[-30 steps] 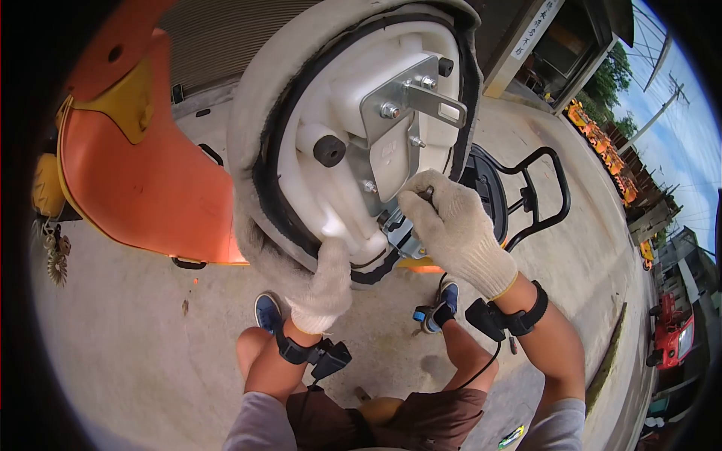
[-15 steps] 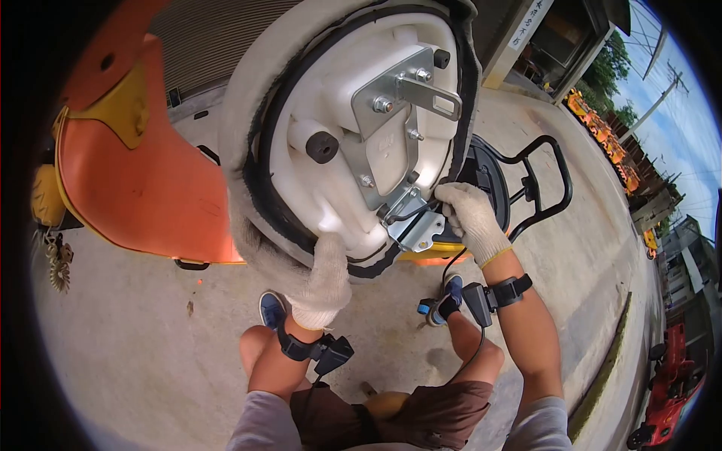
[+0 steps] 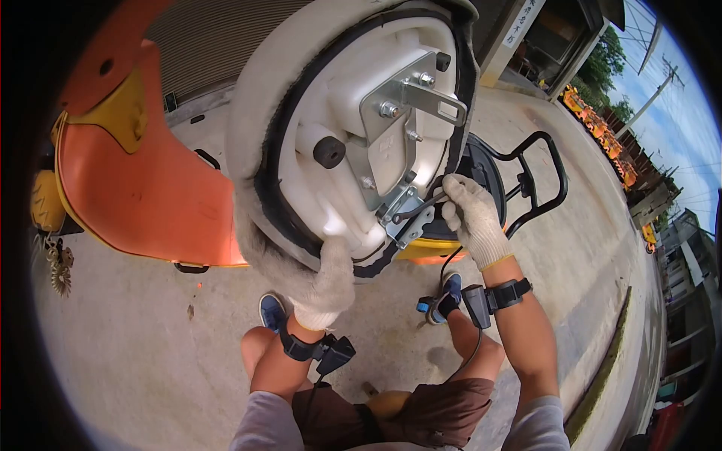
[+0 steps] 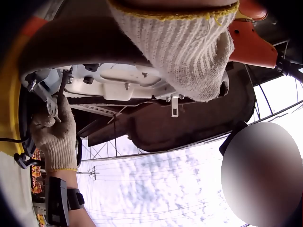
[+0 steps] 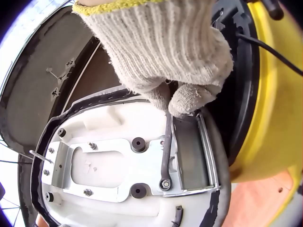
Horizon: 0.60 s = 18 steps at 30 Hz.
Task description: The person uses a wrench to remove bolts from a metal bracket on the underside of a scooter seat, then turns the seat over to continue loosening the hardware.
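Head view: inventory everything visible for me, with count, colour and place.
seat: one, white underside, grey cover, centre
mounting plate: one, silver, on the seat
rubber stubs: at least two, black, on the seat
wrench: one, dark grey, at the seat's lower right
body panel: one, orange, left
rear rack: one, black, right of centre
roller shutter: one, brownish grey, upper left
parked vehicles: several, orange, far upper right
ground: one, pale grey, below
shoes: two, blue, lower centre
wrist cameras: two, black, lower centre
left grip: one, cream-gloved, on the seat's lower edge
right grip: one, cream-gloved, holding the wrench
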Available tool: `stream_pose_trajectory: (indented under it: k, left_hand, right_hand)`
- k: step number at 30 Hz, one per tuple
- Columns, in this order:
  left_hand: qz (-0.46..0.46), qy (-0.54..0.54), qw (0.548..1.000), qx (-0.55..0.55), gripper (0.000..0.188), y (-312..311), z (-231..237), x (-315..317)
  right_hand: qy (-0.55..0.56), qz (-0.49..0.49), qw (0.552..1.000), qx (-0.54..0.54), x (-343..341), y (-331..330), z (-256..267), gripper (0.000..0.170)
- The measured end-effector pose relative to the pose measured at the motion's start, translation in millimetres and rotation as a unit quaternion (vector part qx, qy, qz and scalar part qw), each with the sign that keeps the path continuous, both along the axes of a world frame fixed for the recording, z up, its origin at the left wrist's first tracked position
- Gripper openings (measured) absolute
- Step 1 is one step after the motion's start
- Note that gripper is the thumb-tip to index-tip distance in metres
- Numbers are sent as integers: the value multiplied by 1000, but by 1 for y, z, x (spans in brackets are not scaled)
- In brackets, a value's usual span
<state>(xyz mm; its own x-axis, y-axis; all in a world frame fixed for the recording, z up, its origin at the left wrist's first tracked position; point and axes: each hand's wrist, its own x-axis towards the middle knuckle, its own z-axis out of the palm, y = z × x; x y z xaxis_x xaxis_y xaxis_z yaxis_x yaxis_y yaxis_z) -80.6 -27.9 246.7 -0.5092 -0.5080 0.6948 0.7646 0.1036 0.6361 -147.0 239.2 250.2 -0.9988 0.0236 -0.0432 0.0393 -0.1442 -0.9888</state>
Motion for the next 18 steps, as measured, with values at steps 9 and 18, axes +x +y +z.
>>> stream_pose_trajectory:
  k: [9,18]
  left_hand:
    - [10,-12,1000,-5,91,3,-6,-1]
    - [25,-30,999,-1,97,2,-17,1]
  right_hand:
    - [121,10,945,304,53,-50,87,27]
    - [122,19,899,419,70,-55,73,27]
